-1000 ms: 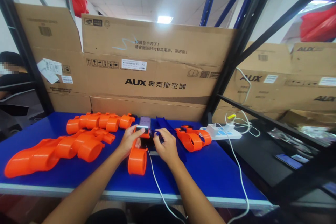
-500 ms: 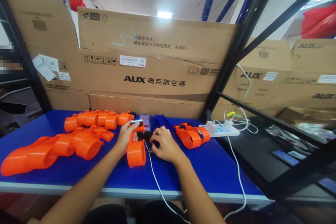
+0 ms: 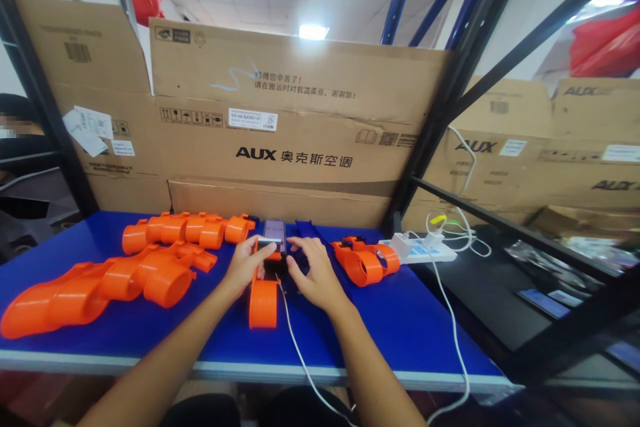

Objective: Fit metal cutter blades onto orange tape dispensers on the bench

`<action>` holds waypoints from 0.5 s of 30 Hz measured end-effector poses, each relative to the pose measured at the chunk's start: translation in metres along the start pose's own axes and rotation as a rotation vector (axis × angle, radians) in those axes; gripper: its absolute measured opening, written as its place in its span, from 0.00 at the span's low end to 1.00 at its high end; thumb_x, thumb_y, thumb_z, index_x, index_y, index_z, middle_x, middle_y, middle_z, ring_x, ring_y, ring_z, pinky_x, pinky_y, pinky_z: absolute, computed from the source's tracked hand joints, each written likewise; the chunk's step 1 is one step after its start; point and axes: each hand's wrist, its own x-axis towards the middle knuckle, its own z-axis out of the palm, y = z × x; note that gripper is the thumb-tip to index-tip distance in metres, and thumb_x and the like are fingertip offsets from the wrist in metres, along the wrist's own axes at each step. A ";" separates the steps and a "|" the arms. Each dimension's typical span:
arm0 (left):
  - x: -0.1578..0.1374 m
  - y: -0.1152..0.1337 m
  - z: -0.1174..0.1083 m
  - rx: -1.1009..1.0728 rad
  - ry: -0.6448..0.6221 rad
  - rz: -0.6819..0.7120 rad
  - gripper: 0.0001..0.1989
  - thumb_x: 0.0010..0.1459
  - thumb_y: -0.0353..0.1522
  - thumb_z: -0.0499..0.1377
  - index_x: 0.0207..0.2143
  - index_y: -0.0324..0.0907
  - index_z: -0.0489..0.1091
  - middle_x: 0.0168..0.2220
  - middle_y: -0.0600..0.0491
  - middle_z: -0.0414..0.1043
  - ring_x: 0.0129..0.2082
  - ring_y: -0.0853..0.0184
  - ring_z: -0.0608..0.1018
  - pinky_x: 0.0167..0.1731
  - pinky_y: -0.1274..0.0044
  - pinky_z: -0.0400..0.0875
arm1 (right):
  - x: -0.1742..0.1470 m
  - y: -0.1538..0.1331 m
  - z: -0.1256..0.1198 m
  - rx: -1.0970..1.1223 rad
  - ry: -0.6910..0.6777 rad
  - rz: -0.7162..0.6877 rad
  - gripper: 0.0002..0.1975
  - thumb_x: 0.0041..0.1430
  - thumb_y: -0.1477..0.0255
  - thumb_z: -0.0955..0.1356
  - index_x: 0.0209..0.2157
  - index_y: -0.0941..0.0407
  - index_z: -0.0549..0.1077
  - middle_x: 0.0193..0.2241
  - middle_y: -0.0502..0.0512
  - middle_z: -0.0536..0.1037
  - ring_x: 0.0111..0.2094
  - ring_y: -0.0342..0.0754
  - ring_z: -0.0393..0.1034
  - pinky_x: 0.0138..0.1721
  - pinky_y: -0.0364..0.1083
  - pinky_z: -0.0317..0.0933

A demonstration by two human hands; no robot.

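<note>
My left hand grips an orange plastic holder, its thumb across the upper end by a small dark device. The holder's lower end is a wide ring facing me. A white cable runs from the black part of the holder down over the table edge. Just to the right, my right hand is open, thumb and fingers apart; whether its fingertips touch the black part is hard to see. Behind both hands lies a phone with its screen lit, partly covered by the holder and fingers.
Rows of orange ring-shaped holders lie on the left of the blue table. Another orange holder rests at right, beside a white power strip with plugged-in cables. A cardboard box wall closes the back; black rack posts flank it.
My right hand's fingers have opened and come away from the black part toward the phone. The holder in my left hand has turned a little and shifted slightly to the right.
</note>
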 end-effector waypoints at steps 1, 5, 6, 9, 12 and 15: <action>-0.001 0.001 0.001 0.026 -0.023 0.005 0.19 0.52 0.45 0.69 0.36 0.41 0.71 0.12 0.63 0.62 0.10 0.74 0.64 0.14 0.81 0.59 | 0.000 0.000 0.000 0.012 0.012 -0.004 0.20 0.67 0.70 0.65 0.59 0.50 0.66 0.48 0.58 0.75 0.49 0.56 0.66 0.51 0.57 0.60; -0.004 0.005 0.005 0.050 -0.081 0.006 0.20 0.52 0.46 0.69 0.36 0.41 0.72 0.16 0.61 0.67 0.10 0.75 0.65 0.14 0.81 0.58 | 0.000 0.000 0.003 0.003 -0.012 -0.050 0.20 0.68 0.68 0.66 0.60 0.47 0.69 0.50 0.58 0.75 0.50 0.56 0.67 0.50 0.57 0.62; -0.005 0.005 0.006 0.047 -0.086 0.006 0.20 0.51 0.46 0.69 0.36 0.41 0.72 0.17 0.60 0.69 0.10 0.75 0.65 0.14 0.81 0.59 | 0.000 0.001 0.004 -0.002 -0.010 -0.059 0.19 0.68 0.68 0.67 0.59 0.46 0.70 0.49 0.58 0.75 0.50 0.56 0.67 0.50 0.57 0.62; -0.004 0.005 0.006 0.042 -0.084 0.000 0.20 0.51 0.47 0.69 0.36 0.41 0.71 0.17 0.60 0.68 0.10 0.75 0.65 0.14 0.81 0.59 | 0.000 0.001 0.005 -0.013 0.027 -0.074 0.17 0.67 0.68 0.67 0.56 0.46 0.73 0.48 0.57 0.76 0.48 0.55 0.68 0.48 0.56 0.63; -0.003 0.002 0.004 0.039 -0.062 -0.009 0.20 0.52 0.47 0.68 0.36 0.41 0.72 0.13 0.62 0.63 0.10 0.75 0.64 0.14 0.81 0.59 | 0.001 0.001 0.006 -0.013 0.065 -0.075 0.15 0.67 0.70 0.67 0.54 0.48 0.74 0.45 0.57 0.77 0.46 0.55 0.70 0.46 0.55 0.63; -0.001 0.001 0.002 -0.025 -0.012 -0.019 0.21 0.52 0.49 0.67 0.35 0.42 0.71 0.11 0.63 0.61 0.09 0.74 0.62 0.13 0.81 0.59 | 0.002 0.001 0.004 0.008 0.121 -0.050 0.13 0.66 0.71 0.67 0.51 0.50 0.74 0.43 0.57 0.79 0.45 0.55 0.70 0.46 0.55 0.63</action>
